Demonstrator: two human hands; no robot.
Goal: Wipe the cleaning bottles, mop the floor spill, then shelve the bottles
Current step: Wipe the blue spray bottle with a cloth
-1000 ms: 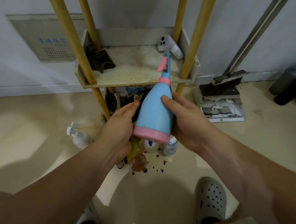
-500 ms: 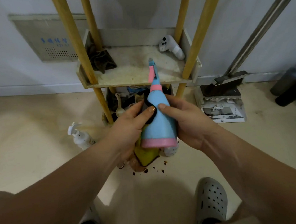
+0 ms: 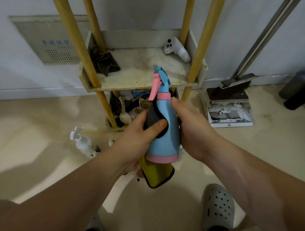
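My right hand [image 3: 192, 130] curls round the blue spray bottle [image 3: 166, 138], steadying it upright in mid-air before the shelf [image 3: 140, 77]. My left hand [image 3: 135, 137] clamps the cloth [image 3: 158, 178] against its side for wiping, the loose end hanging below.

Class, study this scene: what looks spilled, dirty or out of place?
Dark spill drops dot the floor under the cloth. A speckled white bottle stands on the floor, not shelved. The shelf is stained, and a controller lies on it.

Bare-armed, wearing a grey clog [image 3: 217, 208] with round holes.
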